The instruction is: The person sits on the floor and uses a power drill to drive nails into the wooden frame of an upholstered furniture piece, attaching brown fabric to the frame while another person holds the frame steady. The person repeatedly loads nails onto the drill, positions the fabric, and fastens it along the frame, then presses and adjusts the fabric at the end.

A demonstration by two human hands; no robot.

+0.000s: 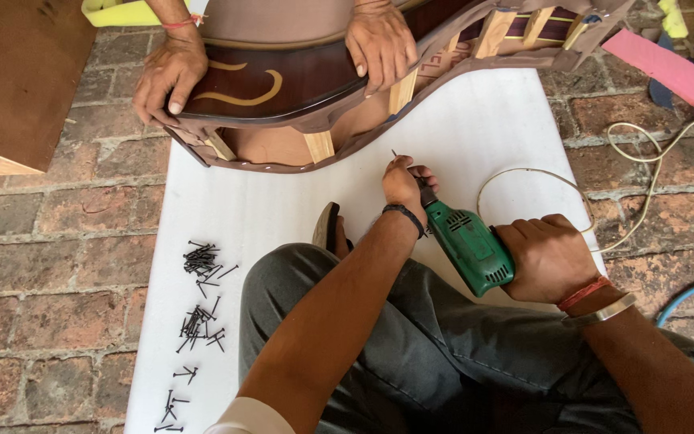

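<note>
**Drill bit being set, frame not yet screwed**

Right hand (549, 257) grips green electric drill (467, 245), frame center; left hand (406, 183) pinches its chuck/bit. Co-worker's hands (379, 40) steady wooden furniture frame (283, 88) at top. Black screws (200, 309) lie unused lower left on white sheet (483, 120).

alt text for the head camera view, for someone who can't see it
Seen from above, a seated person's right hand grips a green electric drill while the left hand steadies a screw at its tip, over a white sheet on a brick floor. Another person's two hands hold a curved wooden furniture frame; dark screws lie scattered left.
</note>
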